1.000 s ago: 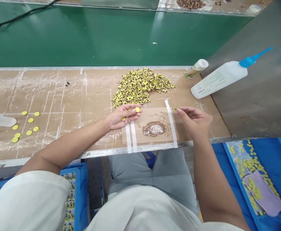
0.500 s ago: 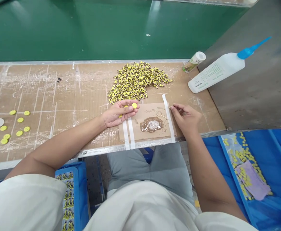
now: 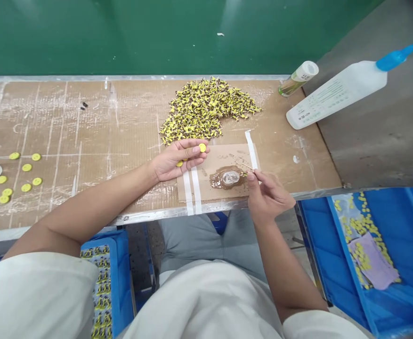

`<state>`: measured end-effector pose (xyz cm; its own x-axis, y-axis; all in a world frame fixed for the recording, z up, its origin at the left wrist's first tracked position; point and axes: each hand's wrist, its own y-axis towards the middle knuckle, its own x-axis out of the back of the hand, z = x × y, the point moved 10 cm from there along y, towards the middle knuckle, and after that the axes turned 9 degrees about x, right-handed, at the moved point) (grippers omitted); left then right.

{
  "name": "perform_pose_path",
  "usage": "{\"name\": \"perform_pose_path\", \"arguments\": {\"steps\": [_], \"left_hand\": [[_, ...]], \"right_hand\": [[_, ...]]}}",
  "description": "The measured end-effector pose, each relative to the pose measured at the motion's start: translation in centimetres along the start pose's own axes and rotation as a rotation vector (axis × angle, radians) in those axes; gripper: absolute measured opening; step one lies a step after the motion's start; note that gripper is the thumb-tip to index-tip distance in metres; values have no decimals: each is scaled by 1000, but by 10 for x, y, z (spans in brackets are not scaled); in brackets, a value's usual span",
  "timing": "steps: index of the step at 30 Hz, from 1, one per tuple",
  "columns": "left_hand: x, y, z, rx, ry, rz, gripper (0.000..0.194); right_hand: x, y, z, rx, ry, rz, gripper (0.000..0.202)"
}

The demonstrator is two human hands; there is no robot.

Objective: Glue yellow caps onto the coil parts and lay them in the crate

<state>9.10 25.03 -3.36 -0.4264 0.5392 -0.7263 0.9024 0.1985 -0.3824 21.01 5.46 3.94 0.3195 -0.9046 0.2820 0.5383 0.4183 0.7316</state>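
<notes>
My left hand (image 3: 181, 159) holds a yellow smiley disc (image 3: 202, 148) between thumb and fingertips, with more yellow discs lying in its fingers. My right hand (image 3: 268, 190) pinches a small yellowish piece (image 3: 245, 174) at the right edge of a wet glue puddle (image 3: 231, 177). The puddle lies on a cardboard sheet (image 3: 211, 157) with white tape strips. A thin stick (image 3: 247, 166) rests just above the pinched piece. Behind my hands a heap of small yellow and black pieces (image 3: 209, 108) covers part of the table.
At the right stand a leaning glue bottle (image 3: 336, 94) with a blue nozzle and a small tube (image 3: 299, 77). Loose yellow discs (image 3: 27, 167) lie at the left. Blue crates (image 3: 119, 282) with parts are below the table's front edge (image 3: 149, 215).
My right hand has moved left and toward me, and its fingertips are now at the puddle's edge with a small piece. My left hand still holds the discs. The camera view has shifted slightly.
</notes>
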Motion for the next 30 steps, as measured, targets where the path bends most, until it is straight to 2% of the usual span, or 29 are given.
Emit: {"name": "perform_pose_path", "arguments": {"steps": [5,12,20,23,30], "left_hand": [[0,-1,0,8,-5,-29,19],[-1,-2,0,7,-14,-8,19],[-3,-1,0,-1,-6,23,20],[-5,-2,-1,-2,-7,38,19],[-2,-1,0,2,-20,-8,19]], "right_hand": [[-6,-2,-4,9,-57,93,13],[-9,-4,-3,0,-79,133,13],[-10,-1,0,5,23,113,23],[-11,-2,-1,9,0,124,20],[-10,-2,-2,12,-40,128,14]]}}
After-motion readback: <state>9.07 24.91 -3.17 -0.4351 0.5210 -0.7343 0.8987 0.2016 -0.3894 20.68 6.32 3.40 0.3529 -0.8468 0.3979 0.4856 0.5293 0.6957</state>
